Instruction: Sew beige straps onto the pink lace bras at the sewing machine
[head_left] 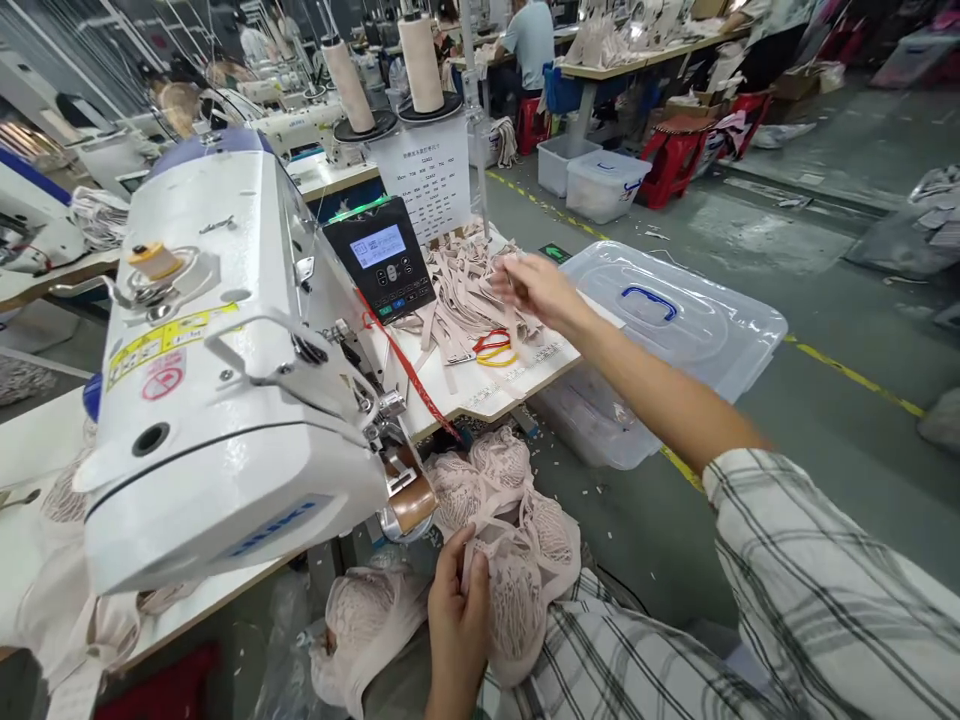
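Note:
My left hand (pixel 459 610) is closed on a beige lace bra (pixel 517 590), thumb and forefinger pinching a strap near its cups. More lace cups (pixel 367 615) hang to the left, below the sewing machine's head. Over the right part of the white table, my right hand (pixel 536 285) reaches across a pile of beige straps (pixel 465 290). Its fingers are curled together, and what they hold, if anything, cannot be made out. Scissors with red and yellow handles (pixel 493 347) lie just in front of the pile. The white sewing machine (pixel 225 400) stands to my left.
A control panel (pixel 382 262) with a lit screen stands beside the machine. Behind it are two thread cones (pixel 421 65) and a printed sheet (pixel 427 180). A lidded clear plastic box (pixel 697 310) sits right of the table. Red stools (pixel 675 160) and other workers are farther back.

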